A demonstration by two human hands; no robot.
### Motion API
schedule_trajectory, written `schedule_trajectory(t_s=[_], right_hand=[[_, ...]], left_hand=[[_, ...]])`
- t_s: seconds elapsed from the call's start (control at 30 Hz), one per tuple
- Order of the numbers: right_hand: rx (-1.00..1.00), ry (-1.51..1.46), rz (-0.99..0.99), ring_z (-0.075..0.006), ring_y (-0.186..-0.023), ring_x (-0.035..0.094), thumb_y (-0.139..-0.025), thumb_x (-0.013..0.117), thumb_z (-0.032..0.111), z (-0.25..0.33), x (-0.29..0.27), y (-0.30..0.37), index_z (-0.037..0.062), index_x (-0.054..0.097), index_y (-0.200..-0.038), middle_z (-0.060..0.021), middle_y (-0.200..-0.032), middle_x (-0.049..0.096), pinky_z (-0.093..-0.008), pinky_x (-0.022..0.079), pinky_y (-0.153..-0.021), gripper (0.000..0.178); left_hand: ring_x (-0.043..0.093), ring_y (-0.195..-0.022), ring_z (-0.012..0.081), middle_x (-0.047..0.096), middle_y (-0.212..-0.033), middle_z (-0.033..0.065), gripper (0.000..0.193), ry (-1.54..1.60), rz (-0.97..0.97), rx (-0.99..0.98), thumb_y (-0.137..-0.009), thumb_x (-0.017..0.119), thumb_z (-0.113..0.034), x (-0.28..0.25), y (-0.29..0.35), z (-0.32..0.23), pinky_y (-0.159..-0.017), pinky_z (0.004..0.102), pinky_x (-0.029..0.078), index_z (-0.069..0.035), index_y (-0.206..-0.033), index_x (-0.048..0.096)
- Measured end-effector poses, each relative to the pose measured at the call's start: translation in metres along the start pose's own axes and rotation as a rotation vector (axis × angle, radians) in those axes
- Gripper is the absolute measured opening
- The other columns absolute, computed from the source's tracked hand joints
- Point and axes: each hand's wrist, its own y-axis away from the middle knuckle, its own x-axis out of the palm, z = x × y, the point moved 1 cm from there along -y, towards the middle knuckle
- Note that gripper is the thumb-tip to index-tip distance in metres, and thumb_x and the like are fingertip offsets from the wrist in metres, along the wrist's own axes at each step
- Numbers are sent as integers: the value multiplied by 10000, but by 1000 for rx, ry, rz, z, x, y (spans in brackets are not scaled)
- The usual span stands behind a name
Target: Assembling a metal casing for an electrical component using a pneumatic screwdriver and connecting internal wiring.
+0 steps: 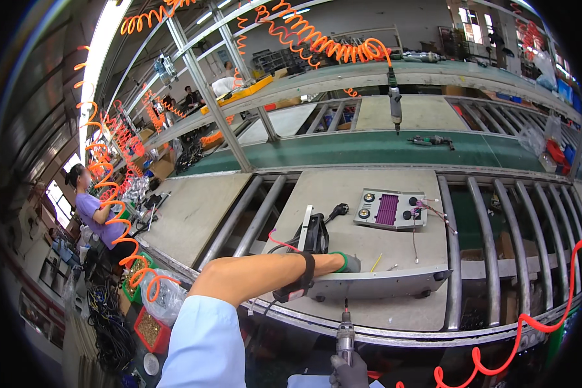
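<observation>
While I lean over the bench (394,242):
Left hand (349,262): gloved, steadying the grey casing (375,283) from behind; grip state hidden.
Right hand (350,372): grip wrapped round the screwdriver (345,333), tip at the casing's front.
Panel (390,209): beyond the casing.

My left arm wears a short light-blue sleeve (207,343) that ends near the elbow, leaving the forearm bare. A black wrist strap (306,275) wraps around it just behind the hand, with a black block hanging under it that carries a small red mark. My left hand (348,262) is in a grey glove with a green cuff. My right hand (350,374) is in a dark grey knitted glove, with a bit of light-blue sleeve showing beside it.
</observation>
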Motion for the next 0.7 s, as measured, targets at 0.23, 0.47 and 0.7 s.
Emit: schedule_trajectory(t_s=[0.23, 0.47, 0.7], right_hand=[[7, -27, -1, -100, -443, 509, -974, 670, 229, -3, 1, -2, 64, 549, -1107, 4, -621, 516, -263, 386, -391, 244], [23, -1, 11, -105, -419, 496, -975, 663, 273, 1, 1, 2, 84, 547, -1064, 0, -584, 505, -265, 376, -372, 239], [7, -47, -25, -109, -419, 500, -977, 658, 284, -6, 7, -3, 94, 536, -1039, -5, -586, 507, -270, 381, -370, 234]], left_hand=[[669, -1107, 359, 678, -1261, 217, 476, -9, -3, -52, -842, 597, -251, -3, 3, -2, -929, 482, 506, 12, -1228, 692], [648, -1152, 349, 664, -1301, 200, 488, -103, 9, -51, -843, 593, -258, 2, 0, 3, -967, 469, 488, 3, -1245, 686], [668, -1100, 347, 679, -1268, 204, 478, -13, 9, -172, -850, 593, -264, 3, 1, 2, -942, 464, 502, 9, -1230, 691]])
